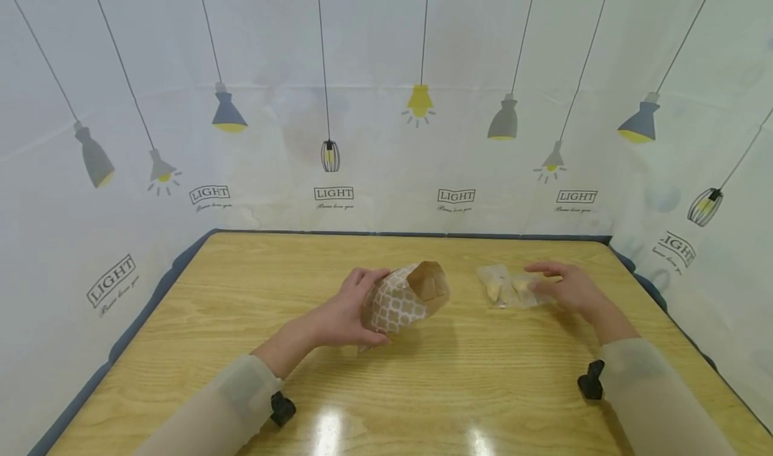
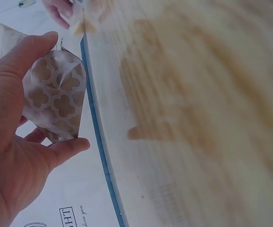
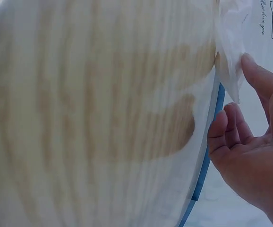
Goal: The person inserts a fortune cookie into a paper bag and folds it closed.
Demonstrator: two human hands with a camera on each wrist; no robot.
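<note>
My left hand [image 1: 349, 308] grips a brown paper bag [image 1: 395, 306] with a white lattice pattern. The bag is tilted, its mouth facing right and slightly toward me. In the left wrist view, thumb and fingers curl round the patterned bag [image 2: 61, 97]. To the right, two small clear packets [image 1: 498, 285] with pale yellowish contents lie side by side. My right hand [image 1: 570, 288] is at the right packet [image 1: 525, 288], fingers spread apart. In the right wrist view a fingertip is close to the packet's clear film [image 3: 228, 52]; whether it touches I cannot tell.
A wooden table [image 1: 253, 275] with a dark blue edge spans the work area. Behind it and at both sides hangs a white sheet [image 1: 380, 121] printed with lamps. Each sleeve has a black wrist mount, one at the left [image 1: 282, 409] and one at the right [image 1: 592, 380].
</note>
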